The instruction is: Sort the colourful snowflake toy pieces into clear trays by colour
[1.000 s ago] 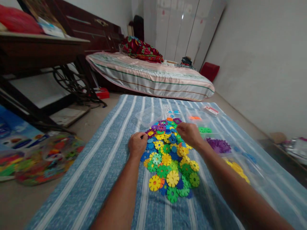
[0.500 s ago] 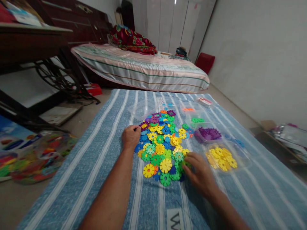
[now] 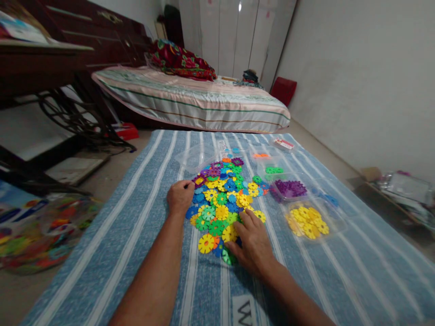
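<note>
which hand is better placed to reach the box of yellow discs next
Probably the right hand: it is over the near right part of the notched-disc pile, nearer the clear box of yellow discs. The left hand is at the pile's left edge, with the pile between.

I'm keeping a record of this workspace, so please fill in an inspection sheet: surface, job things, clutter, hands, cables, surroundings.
Surface: blue-and-white striped cloth.
Job things: heap of multicoloured notched discs; at right, clear containers with orange pieces, green pieces, purple pieces and yellow pieces.
Clutter: small labelled box at the cloth's far right; coloured items on the floor, left.
Hands: left hand curled at the heap's left edge, grip unclear; right hand over its near right side, fingers spread.
Cables: nothing seen.
Surroundings: bed and pale wardrobe beyond; dark table at left.
</note>
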A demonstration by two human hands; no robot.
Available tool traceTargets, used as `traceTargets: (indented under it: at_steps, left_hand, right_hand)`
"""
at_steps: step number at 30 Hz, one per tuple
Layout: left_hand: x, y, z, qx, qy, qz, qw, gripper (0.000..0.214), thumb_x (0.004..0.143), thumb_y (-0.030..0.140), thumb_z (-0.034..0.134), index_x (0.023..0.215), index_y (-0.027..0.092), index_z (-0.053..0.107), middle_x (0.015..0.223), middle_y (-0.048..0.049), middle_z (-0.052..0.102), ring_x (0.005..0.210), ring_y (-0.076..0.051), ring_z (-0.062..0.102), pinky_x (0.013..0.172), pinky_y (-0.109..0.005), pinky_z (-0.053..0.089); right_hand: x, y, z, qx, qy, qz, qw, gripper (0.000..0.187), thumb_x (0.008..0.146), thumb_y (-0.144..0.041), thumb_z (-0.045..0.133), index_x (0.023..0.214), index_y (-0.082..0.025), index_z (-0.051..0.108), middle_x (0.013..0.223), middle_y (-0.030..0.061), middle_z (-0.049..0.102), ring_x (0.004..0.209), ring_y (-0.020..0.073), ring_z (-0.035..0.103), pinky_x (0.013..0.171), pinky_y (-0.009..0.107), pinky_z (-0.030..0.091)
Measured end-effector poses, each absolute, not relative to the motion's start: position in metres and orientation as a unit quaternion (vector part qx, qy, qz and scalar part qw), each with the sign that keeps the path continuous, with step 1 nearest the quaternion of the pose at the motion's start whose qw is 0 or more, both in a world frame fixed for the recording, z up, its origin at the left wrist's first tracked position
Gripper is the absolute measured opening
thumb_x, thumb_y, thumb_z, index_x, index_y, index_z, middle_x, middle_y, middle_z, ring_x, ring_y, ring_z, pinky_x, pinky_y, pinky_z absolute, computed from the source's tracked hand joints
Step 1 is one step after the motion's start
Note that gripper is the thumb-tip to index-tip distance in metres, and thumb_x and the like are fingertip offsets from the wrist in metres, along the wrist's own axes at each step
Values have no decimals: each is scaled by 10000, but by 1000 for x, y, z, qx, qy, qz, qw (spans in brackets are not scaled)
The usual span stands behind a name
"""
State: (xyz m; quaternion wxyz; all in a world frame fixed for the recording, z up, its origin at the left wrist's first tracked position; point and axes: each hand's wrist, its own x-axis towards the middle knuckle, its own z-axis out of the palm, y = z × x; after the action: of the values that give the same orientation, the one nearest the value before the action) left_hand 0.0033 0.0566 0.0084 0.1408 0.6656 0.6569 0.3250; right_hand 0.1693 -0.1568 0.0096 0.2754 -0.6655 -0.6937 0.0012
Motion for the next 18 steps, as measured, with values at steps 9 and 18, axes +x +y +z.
traceTargets:
  at_steps: [9,18]
  left_hand:
    - [4,55,8,665,660,321,139,330,780,347,502,889,184,768,952,-77,762,896,-238,683,782,-288,494]
    - [5,55,10,660,665,321,137,315,772,340,510,879,197,770,940,-57,764,885,-225,677,774,-277,491]
  right_hand:
    - [174,-157,2,-629,-688,-35,359,112,856,-239,592,932,-220,672,1082,91,669,1193,273,532,1015,479,433]
    - [197,-161,22,-619,-651,-13,439,190,906,-251,529,847,-233,709,928,74,726,943,205,669,885,389,522]
